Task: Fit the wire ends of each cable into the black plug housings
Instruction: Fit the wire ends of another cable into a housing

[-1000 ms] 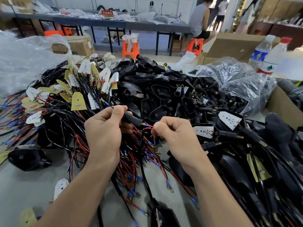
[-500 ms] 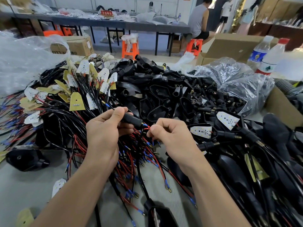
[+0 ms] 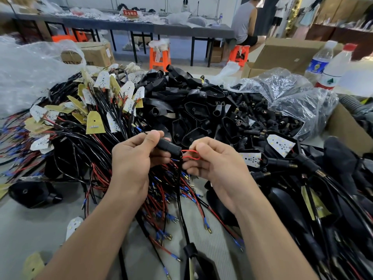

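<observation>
Hands [image 3: 132, 158] [image 3: 216, 164] above cables [image 3: 80, 142] on grey table [image 3: 20, 229], orange stools [image 3: 160, 57] behind.

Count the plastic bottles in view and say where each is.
3. A blue-labelled bottle and a red-capped bottle stand at far right, behind the clear bag; a small bottle stands on the far table, left of the seated person. Clutter may hide more.

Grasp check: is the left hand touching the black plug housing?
Touching. Head view: the left hand pinches the black plug housing between thumb and fingers; the right hand pinches the red wire.
</observation>
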`<state>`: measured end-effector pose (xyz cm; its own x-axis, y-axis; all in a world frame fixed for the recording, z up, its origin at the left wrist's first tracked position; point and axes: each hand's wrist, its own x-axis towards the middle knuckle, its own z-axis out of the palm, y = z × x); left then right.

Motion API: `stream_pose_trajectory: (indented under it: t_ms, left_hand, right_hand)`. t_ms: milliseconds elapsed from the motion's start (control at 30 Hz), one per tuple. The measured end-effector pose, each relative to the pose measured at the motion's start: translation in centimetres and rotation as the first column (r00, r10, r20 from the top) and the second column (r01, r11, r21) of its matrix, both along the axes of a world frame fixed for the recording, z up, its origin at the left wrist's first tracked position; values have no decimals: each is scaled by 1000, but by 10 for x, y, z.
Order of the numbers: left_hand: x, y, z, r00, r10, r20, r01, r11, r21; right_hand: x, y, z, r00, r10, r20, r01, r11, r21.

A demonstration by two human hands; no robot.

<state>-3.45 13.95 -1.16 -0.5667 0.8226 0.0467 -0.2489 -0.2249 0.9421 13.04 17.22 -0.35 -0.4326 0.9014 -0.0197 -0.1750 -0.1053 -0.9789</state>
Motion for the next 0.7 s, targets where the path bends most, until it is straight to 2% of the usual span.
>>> stream_pose_trajectory:
  t_ms: [100, 267, 400, 567, 700]
  left_hand:
    - [2, -1, 0, 1000, 21, 1, -21, 1000, 5]
    - [3, -2, 2, 999, 50, 12, -51, 999, 19]
    - [2, -2, 4, 999, 34, 34, -35, 999, 20]
    - [3, -3, 6, 996, -82, 23, 82, 997, -4]
    - [3, -3, 7, 994, -78, 78, 78, 997, 0]
  right_hand:
    - [-4, 0, -1, 998, -55, 6, 55, 998, 29]
    - [-17, -2, -10, 977, -202, 64, 186, 962, 199]
    - [-11, 0, -9, 976, -168, 140, 134, 965, 226]
    - [-12, 0, -13, 902, -268, 338, 106, 897, 428]
    - [-8, 5, -14, 903, -259, 343, 122, 919, 374]
